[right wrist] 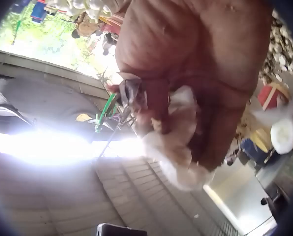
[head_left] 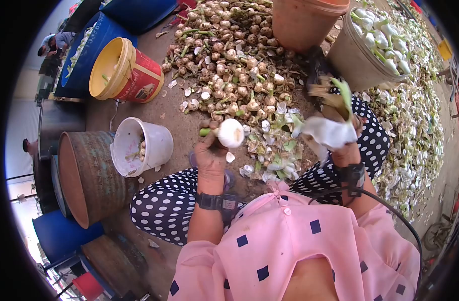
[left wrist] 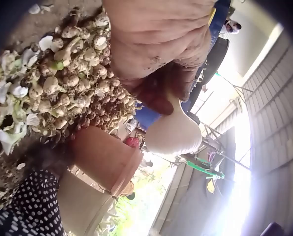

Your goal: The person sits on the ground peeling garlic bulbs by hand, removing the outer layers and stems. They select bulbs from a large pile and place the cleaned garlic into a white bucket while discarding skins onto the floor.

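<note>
My left hand (head_left: 211, 156) grips a white, peeled garlic bulb (head_left: 231, 133) by its short green stem. In the left wrist view the smooth bulb (left wrist: 173, 132) hangs below the thumb and fingers (left wrist: 158, 101). My right hand (head_left: 347, 154), apart from the bulb and off to the right, holds loose garlic skins (head_left: 330, 131), blurred in the head view. Thin, pale skins (right wrist: 181, 147) show between its curled fingers in the right wrist view. A small dark, shiny piece (right wrist: 133, 93) shows at its fingertips; I cannot tell what it is.
Unpeeled garlic bulbs (head_left: 239, 65) lie heaped on the ground ahead. A pale bucket (head_left: 362, 62) full of peeled garlic stands at the right beside an orange bucket (head_left: 304, 27). Left are a white bucket (head_left: 159, 145), a yellow-and-red bucket (head_left: 144, 80) and a rusty drum (head_left: 96, 170). Skins (head_left: 415, 125) cover the right side.
</note>
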A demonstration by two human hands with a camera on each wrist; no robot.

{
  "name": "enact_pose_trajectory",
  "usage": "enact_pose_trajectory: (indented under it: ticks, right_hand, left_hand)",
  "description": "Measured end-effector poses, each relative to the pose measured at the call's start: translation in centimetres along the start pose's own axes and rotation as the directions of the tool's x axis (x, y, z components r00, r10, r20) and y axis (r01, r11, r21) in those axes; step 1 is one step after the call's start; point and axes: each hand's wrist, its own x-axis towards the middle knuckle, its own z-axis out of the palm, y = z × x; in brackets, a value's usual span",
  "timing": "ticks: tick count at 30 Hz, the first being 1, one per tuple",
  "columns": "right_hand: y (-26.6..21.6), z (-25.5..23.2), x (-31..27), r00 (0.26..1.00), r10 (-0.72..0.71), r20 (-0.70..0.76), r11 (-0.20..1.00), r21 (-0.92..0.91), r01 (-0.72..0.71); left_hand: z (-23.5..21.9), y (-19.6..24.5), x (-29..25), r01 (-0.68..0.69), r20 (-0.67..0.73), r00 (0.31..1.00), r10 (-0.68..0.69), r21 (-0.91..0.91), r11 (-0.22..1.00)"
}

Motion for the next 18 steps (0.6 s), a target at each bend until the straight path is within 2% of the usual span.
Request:
enact_pose_trajectory:
  ticks: [1,2,3,4,5,6,7,8,9,10,11,13,15,16,17,18]
  right_hand:
    - [0.7,-7.6,0.3,0.926,0.269,0.265,0.859,0.368,-0.355]
    - [-1.2,-4.1,2.1,0.831,0.412,0.374,0.904,-0.287,-0.318]
    - [-2.3,-0.1,3.7,0.732,0.586,0.346,0.583,-0.808,-0.085]
    - [-0.9,1.2,3.9,0.779,0.627,0.005,-0.02,-1.0,0.023]
    - [-0.3,2.3,4.0,0.782,0.624,-0.001,-0.025,-0.999,0.019]
    - [0.3,3.3,3.6,0.871,0.49,-0.028,-0.199,-0.977,0.08]
    - [0.8,4.3,3.7,0.939,0.343,-0.019,-0.38,-0.917,0.12]
    - [1.8,5.1,4.2,0.93,0.349,0.113,0.073,-0.993,0.093]
    - [3.2,5.8,4.2,0.927,0.299,0.225,0.518,-0.855,0.041]
    - [4.5,6.9,4.4,0.919,0.268,0.291,0.523,-0.844,0.115]
    - [5.5,7.9,5.0,0.902,0.232,0.363,0.523,-0.829,0.199]
    - [8.4,7.5,6.0,0.904,0.141,0.403,0.469,-0.832,0.298]
    - [9.4,6.8,7.0,0.907,0.278,0.317,0.564,-0.818,0.113]
    - [8.9,7.3,7.4,0.889,0.391,0.239,0.665,-0.741,-0.094]
    - [8.3,7.5,7.9,0.841,0.515,0.164,0.71,-0.632,-0.311]
    - [8.8,6.4,8.9,0.86,0.483,0.168,0.711,-0.648,-0.273]
  left_hand:
    - [-0.8,0.3,0.2,-0.028,-0.085,0.996,0.026,-0.031,0.999]
    - [1.2,0.3,-0.3,-0.117,0.028,0.993,0.117,-0.01,0.993]
    - [1.0,0.3,-0.4,-0.107,0.027,0.994,0.107,-0.012,0.994]
    - [0.9,0.4,-0.3,-0.135,0.006,0.991,0.134,0.032,0.99]
    - [0.8,0.5,0.0,-0.165,-0.012,0.986,0.166,0.075,0.983]
    - [0.4,0.5,0.2,-0.137,-0.07,0.987,0.144,0.099,0.986]
    - [0.4,0.5,0.4,-0.134,-0.068,0.988,0.141,0.093,0.987]
    - [0.6,0.5,0.5,-0.042,-0.17,0.983,0.068,0.149,0.988]
    - [0.7,0.5,0.3,0.067,-0.281,0.96,-0.008,0.199,0.978]
    - [1.2,-0.5,0.5,-0.003,-0.224,0.973,0.061,0.252,0.968]
    - [2.0,-1.2,0.6,-0.004,-0.219,0.974,0.061,0.25,0.968]
    - [3.7,-2.2,0.3,0.124,-0.257,0.966,-0.023,0.384,0.915]
    - [2.8,-2.2,1.0,0.07,-0.288,0.956,0.05,0.393,0.917]
    - [1.1,-1.4,1.7,0.046,-0.319,0.946,0.064,0.324,0.945]
    - [-0.7,0.6,2.8,-0.015,-0.343,0.935,0.09,0.213,0.977]
    - [-2.2,3.0,3.6,-0.058,-0.371,0.925,0.088,0.091,0.994]
